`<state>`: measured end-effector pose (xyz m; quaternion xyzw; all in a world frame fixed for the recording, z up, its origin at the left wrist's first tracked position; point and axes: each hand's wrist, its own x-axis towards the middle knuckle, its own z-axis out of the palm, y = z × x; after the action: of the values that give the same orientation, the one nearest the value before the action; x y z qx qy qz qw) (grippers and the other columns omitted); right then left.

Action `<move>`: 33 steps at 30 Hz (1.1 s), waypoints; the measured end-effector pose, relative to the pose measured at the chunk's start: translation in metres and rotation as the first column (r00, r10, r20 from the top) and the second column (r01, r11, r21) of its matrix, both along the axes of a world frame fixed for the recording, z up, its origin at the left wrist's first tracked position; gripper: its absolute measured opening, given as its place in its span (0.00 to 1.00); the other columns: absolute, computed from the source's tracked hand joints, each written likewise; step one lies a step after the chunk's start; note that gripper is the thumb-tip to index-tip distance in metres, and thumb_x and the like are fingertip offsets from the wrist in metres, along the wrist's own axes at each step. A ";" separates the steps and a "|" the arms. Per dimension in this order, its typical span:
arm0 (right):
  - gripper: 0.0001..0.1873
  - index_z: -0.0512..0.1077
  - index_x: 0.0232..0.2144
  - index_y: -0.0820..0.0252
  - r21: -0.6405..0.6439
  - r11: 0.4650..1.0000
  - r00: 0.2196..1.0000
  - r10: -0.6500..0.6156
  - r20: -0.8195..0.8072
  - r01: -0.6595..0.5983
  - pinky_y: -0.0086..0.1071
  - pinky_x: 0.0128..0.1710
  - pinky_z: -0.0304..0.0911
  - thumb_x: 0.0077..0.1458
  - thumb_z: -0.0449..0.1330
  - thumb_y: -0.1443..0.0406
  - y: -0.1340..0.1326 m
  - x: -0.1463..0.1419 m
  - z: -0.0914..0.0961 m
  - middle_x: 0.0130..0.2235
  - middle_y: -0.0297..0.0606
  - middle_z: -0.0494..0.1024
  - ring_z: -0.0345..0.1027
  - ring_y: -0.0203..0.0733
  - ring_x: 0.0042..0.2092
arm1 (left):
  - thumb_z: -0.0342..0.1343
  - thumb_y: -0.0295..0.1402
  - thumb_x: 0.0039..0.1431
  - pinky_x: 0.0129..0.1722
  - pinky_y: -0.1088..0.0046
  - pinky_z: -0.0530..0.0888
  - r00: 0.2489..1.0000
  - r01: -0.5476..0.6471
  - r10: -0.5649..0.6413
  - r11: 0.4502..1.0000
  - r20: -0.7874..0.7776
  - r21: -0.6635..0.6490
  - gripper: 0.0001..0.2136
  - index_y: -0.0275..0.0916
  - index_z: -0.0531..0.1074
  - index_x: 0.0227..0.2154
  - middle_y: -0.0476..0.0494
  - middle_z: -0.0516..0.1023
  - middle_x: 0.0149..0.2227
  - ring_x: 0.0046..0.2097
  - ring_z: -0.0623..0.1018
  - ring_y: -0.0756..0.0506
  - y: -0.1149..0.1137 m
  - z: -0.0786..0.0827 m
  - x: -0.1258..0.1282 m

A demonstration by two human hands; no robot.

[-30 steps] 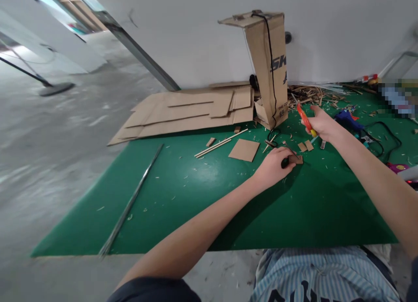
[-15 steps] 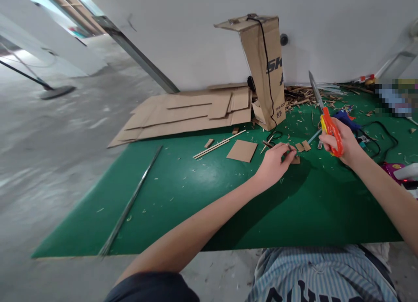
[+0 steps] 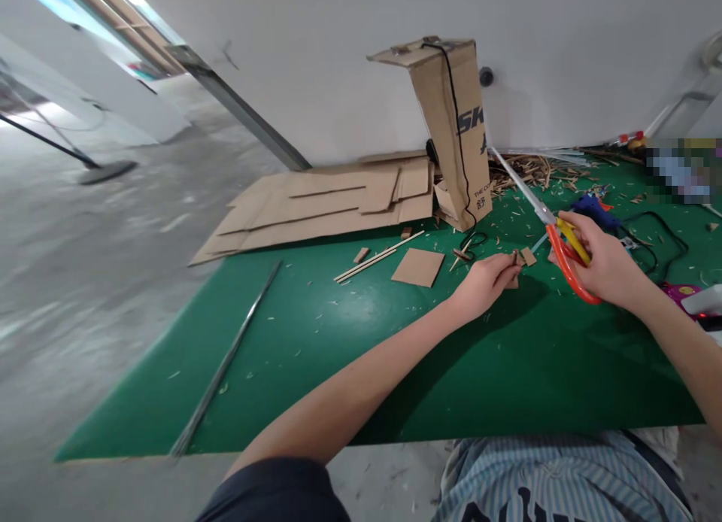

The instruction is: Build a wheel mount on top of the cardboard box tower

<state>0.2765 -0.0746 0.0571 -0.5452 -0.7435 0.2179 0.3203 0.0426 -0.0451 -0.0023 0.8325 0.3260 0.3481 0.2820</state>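
My right hand point(image 3: 609, 262) grips a pair of scissors point(image 3: 538, 206) by its red and yellow handles. The blades point up and to the left, over the table. With fingertips pinched together, my left hand point(image 3: 483, 283) holds a small brown cardboard piece point(image 3: 515, 256). Beside those fingertips lies another small cardboard piece point(image 3: 529, 256), and part of one more shows under the hand. Left of that hand a cardboard square point(image 3: 418, 268) lies flat on the green table point(image 3: 350, 349). A small bundle of sticks and brown bits point(image 3: 463, 254) lies just above the wrist.
A tall cardboard box point(image 3: 454, 135) with a black cord stands at the back. Flat cardboard sheets point(image 3: 332, 198) are stacked to its left, brown scraps point(image 3: 527, 172) to its right. Thin sticks point(image 3: 377, 257), a wire bundle point(image 3: 226, 364) and a blue glue gun point(image 3: 592, 208) also lie here.
The scissors have swung from nearly upright to slanting left, their handles now spread wider. My left hand has shifted slightly right with the small piece. The whole view has tilted a little.
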 end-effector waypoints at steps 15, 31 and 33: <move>0.29 0.63 0.66 0.46 0.097 0.949 0.855 0.223 0.469 -0.301 0.38 0.36 0.72 0.64 0.54 0.58 -0.009 0.018 0.027 0.51 0.44 0.79 0.76 0.48 0.40 | 0.47 0.32 0.69 0.36 0.74 0.73 0.979 -0.200 0.199 0.980 0.054 0.013 0.11 0.38 0.69 0.30 0.45 0.76 0.31 0.33 0.76 0.49 0.005 -0.005 -0.011; 0.28 0.62 0.67 0.48 0.060 0.948 0.847 0.252 0.468 -0.314 0.41 0.42 0.73 0.66 0.51 0.60 -0.018 0.013 0.003 0.53 0.46 0.77 0.76 0.51 0.48 | 0.46 0.31 0.70 0.32 0.76 0.71 0.979 -0.174 0.181 0.981 0.089 -0.081 0.11 0.38 0.67 0.30 0.48 0.73 0.28 0.29 0.73 0.51 0.004 -0.007 -0.010; 0.28 0.61 0.67 0.49 0.080 0.948 0.855 0.239 0.460 -0.307 0.40 0.41 0.73 0.66 0.50 0.61 -0.018 0.014 0.005 0.51 0.46 0.77 0.76 0.50 0.46 | 0.45 0.32 0.70 0.32 0.75 0.71 0.982 -0.159 0.167 0.984 0.087 -0.084 0.11 0.38 0.68 0.31 0.48 0.73 0.28 0.29 0.73 0.51 0.003 -0.008 -0.010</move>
<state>0.2902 -0.0930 0.0621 -0.4434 -0.8809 0.0742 0.1479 0.0324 -0.0417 -0.0099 0.7742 0.3926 0.3960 0.2995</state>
